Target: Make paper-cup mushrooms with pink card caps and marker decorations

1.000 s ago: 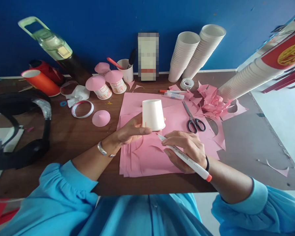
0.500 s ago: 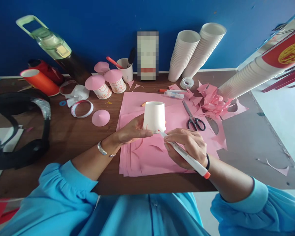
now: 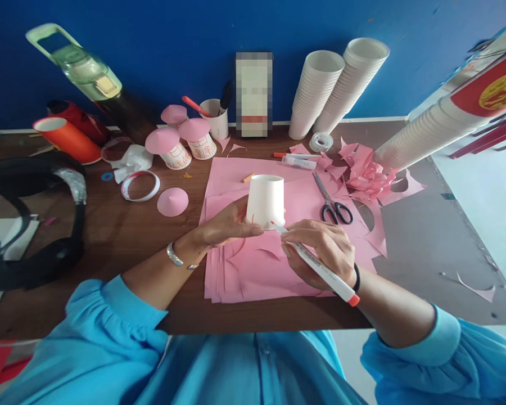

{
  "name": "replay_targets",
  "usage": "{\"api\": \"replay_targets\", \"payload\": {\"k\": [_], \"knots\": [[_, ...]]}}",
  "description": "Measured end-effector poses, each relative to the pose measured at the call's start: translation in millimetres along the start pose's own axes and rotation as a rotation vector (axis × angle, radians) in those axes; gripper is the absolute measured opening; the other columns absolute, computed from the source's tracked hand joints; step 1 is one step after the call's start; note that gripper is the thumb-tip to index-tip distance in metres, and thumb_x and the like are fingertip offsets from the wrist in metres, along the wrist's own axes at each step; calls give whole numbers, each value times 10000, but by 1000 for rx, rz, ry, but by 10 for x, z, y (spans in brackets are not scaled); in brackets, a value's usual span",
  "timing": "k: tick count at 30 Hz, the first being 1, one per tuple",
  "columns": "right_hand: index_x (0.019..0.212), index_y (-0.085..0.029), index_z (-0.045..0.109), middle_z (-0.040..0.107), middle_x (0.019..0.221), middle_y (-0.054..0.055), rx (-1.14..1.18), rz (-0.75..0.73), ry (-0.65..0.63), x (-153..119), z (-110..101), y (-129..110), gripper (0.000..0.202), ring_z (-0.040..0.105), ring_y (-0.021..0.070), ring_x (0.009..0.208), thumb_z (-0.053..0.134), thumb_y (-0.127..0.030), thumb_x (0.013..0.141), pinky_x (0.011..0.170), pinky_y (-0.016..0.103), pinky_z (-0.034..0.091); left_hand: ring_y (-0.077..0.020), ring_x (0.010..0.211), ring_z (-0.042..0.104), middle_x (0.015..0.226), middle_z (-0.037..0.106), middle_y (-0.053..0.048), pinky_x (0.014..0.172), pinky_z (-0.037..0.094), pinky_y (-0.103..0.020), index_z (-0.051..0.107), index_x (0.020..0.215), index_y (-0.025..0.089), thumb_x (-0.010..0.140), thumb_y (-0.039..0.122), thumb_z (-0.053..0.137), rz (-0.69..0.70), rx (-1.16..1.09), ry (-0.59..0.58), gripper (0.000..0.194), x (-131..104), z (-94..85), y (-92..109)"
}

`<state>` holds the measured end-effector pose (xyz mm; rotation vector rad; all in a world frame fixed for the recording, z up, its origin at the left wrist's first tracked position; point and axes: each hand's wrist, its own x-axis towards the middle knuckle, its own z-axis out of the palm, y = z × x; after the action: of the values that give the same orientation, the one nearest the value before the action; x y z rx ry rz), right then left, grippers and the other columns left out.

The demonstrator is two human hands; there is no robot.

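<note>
My left hand grips a white paper cup, held upside down above a stack of pink paper. A short orange-red line shows near the cup's rim. In my right hand is a white marker with an orange-red end, its tip at the cup's lower side. Whether the tip touches the cup is hard to tell. Black-handled scissors lie on the paper to the right. A pink paper cone rests on the table to the left.
Cups with pink cone tops and orange drawings stand at the back left, beside a cup holding pens. Stacked white cups lean against the blue wall. Crumpled pink scraps lie right. A bottle and black headset-like straps are left.
The cup has shifted very slightly to the right in the view. The marker tip sits marginally higher against it. Both hands keep the same grips.
</note>
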<state>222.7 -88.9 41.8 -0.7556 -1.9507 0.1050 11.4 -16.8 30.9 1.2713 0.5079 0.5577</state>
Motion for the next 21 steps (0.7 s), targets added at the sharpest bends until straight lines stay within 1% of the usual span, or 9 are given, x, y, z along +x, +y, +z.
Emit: {"api": "replay_targets", "payload": {"k": [3, 8, 14, 17, 21], "knots": [[1048, -179, 603, 737, 779, 52, -6, 4, -1, 11, -3, -4, 181, 741, 170, 666, 653, -92, 898, 583, 271, 607, -296, 1162, 654, 1267, 700, -124, 1017, 518, -433, 683, 1226, 183, 797, 404, 819, 0, -15, -1, 501, 7, -16, -65], [1039, -175, 598, 732, 771, 50, -8, 2, -2, 32, -9, -10, 194, 750, 182, 660, 644, -67, 884, 582, 271, 606, -308, 1188, 640, 1303, 683, -135, 994, 524, -426, 662, 1261, 188, 786, 400, 833, -3, -37, -8, 548, 21, -43, -127], [1047, -183, 592, 738, 777, 44, -34, 0, -13, 41, -16, -11, 213, 744, 177, 653, 642, -66, 875, 574, 261, 598, -302, 1183, 644, 1314, 673, -138, 1000, 511, -443, 650, 1275, 190, 797, 383, 831, 1, -41, -12, 546, 20, -43, -125], [1047, -186, 595, 737, 770, 41, -40, 3, -10, 44, -16, -11, 212, 740, 178, 643, 641, -71, 875, 565, 261, 592, -300, 1176, 647, 1293, 687, -131, 1008, 505, -442, 664, 1249, 188, 798, 375, 829, 0, -38, -6, 516, 14, -33, -108], [1038, -186, 595, 739, 771, 45, -47, 4, -14, 49, -18, -13, 207, 736, 172, 641, 646, -70, 875, 573, 256, 597, -303, 1173, 649, 1258, 710, -119, 1010, 504, -421, 685, 1212, 177, 791, 403, 828, -3, -14, -3, 498, 6, -15, -64]]}}
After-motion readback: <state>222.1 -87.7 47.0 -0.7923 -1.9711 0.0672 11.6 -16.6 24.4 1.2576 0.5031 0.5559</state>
